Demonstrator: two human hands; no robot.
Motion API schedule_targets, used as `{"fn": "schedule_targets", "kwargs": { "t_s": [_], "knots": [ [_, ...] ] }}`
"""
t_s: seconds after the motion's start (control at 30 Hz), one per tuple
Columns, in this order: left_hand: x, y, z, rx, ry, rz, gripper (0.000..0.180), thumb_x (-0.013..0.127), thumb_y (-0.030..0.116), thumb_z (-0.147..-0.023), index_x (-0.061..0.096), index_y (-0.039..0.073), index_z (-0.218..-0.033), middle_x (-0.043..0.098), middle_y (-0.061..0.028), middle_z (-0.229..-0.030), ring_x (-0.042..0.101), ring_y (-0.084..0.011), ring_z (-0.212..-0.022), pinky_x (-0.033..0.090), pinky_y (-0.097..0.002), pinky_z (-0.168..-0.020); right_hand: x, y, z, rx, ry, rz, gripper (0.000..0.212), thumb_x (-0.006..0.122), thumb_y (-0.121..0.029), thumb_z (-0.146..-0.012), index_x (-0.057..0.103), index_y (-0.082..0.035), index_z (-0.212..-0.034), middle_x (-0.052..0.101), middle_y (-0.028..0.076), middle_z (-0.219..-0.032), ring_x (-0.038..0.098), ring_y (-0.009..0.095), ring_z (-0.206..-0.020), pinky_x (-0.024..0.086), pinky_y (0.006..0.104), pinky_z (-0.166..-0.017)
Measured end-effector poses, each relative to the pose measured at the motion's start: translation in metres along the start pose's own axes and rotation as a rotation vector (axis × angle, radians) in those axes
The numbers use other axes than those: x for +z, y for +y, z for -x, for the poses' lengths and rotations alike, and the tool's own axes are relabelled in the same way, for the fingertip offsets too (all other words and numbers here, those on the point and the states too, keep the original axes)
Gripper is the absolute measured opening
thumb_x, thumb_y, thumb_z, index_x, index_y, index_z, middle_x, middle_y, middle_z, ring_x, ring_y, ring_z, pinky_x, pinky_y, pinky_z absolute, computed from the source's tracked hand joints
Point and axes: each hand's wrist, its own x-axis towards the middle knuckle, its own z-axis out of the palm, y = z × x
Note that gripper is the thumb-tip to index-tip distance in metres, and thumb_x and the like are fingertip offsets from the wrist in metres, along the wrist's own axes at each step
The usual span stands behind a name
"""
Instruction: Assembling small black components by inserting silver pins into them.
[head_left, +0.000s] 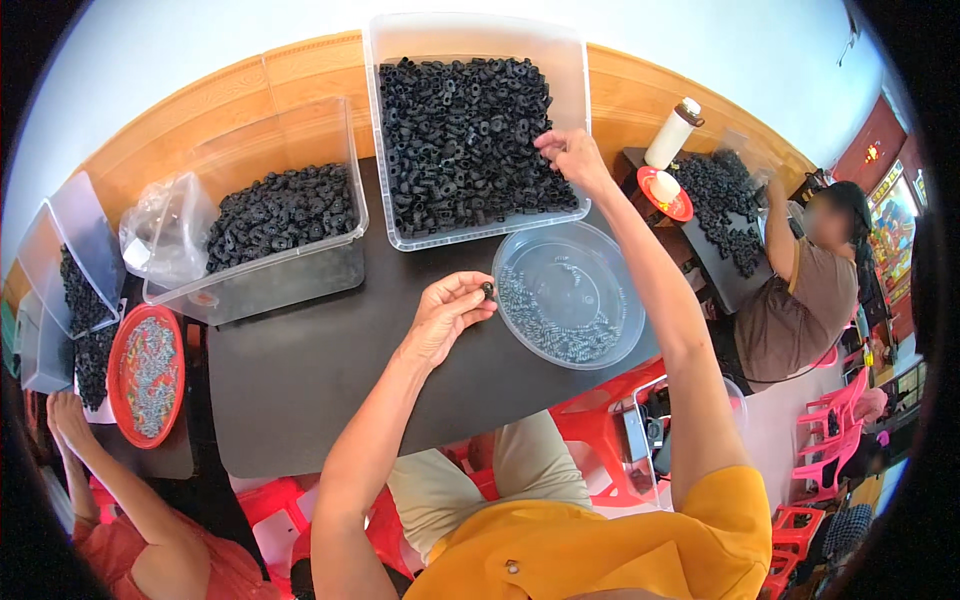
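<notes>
Between the thumb and fingers of my left hand, a small black plastic part is pinched over the dark table. My right hand reaches over the right side of a clear plastic bin heaped with small black plastic parts. Its fingers look slightly apart, and I see nothing held in them. Under my right forearm sits a round clear tray with many small metal springs, close to the left hand's fingertips.
A second clear bin of black parts, with a clear plastic bag, stands left. A red tray of springs lies beside a co-worker's hands. Rightward, another person sits at black parts, near a white bottle.
</notes>
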Motion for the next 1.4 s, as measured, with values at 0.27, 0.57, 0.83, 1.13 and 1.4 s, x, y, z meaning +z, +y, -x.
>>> {"fn": "schedule_targets", "kwargs": {
  "t_s": [0.27,0.57,0.83,1.13,1.4],
  "knots": [
    [0.000,0.002,0.002,0.003,0.009,-0.006,0.019,0.056,0.005,-0.084,0.057,0.002,-0.104,0.061,-0.0068,-0.095,0.060,-0.0119,-0.080,0.051,-0.0259,-0.074,0.014,0.007,0.011,-0.020,0.012,0.074,0.014,0.057,-0.006,-0.075,0.069,-0.007,-0.083,0.065,0.013,-0.070,0.063,0.023,-0.067,0.049,0.0325,-0.065],
    [-0.002,0.000,0.000,-0.005,-0.003,-0.009,0.021,0.059,0.008,-0.084,0.058,0.003,-0.104,0.059,-0.0037,-0.092,0.059,-0.0127,-0.082,0.049,-0.0256,-0.075,0.018,-0.006,0.024,-0.102,0.093,0.059,0.012,0.060,-0.004,-0.074,0.068,-0.005,-0.083,0.065,0.013,-0.076,0.064,0.022,-0.069,0.049,0.0315,-0.065],
    [-0.002,-0.001,0.000,-0.006,-0.021,-0.016,0.019,0.059,0.009,-0.084,0.058,0.004,-0.102,0.059,-0.0024,-0.092,0.059,-0.0116,-0.082,0.049,-0.0245,-0.076,0.025,-0.003,0.032,-0.178,0.107,0.132,0.011,0.061,-0.006,-0.074,0.067,-0.005,-0.084,0.063,0.011,-0.074,0.059,0.020,-0.064,0.047,0.0315,-0.061],
    [-0.002,0.000,0.000,-0.014,-0.020,-0.017,0.019,0.058,0.010,-0.084,0.058,0.004,-0.102,0.059,-0.0025,-0.093,0.059,-0.0114,-0.082,0.049,-0.0241,-0.075,0.050,-0.023,0.025,-0.205,0.049,0.438,0.020,0.064,-0.010,-0.070,0.063,-0.009,-0.090,0.050,0.009,-0.087,0.054,0.027,-0.089,0.045,0.0380,-0.076],
    [-0.003,-0.001,-0.001,-0.011,-0.010,-0.025,0.018,0.057,0.007,-0.085,0.058,0.003,-0.102,0.061,-0.0058,-0.093,0.060,-0.0125,-0.081,0.051,-0.0249,-0.075,0.055,-0.015,0.025,-0.295,0.172,0.393,0.013,0.061,-0.006,-0.071,0.063,-0.008,-0.083,0.052,0.010,-0.088,0.053,0.028,-0.089,0.046,0.0401,-0.075]
  ]
}}
